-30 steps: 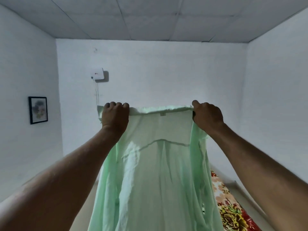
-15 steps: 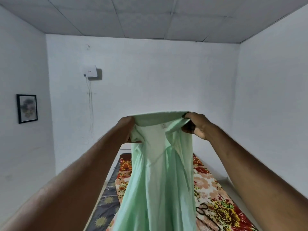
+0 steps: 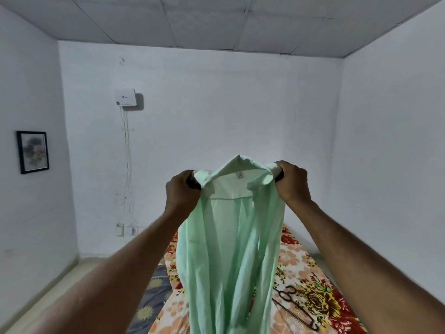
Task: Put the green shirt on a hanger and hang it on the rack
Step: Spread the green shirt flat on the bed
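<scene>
Left hand (image 3: 181, 192) and right hand (image 3: 292, 183) clenched on green shirt (image 3: 231, 242), collar up, hanging vertically

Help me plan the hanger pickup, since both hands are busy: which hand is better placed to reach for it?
Right, probably. The dark wire hanger lies on the floral bedsheet below the right hand. The left hand could keep its grip on the light green shirt.

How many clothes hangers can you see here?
1: a dark metal wire hanger lying on the floral bedsheet, lower right. The hanging pale green shirt may hide others.
</scene>
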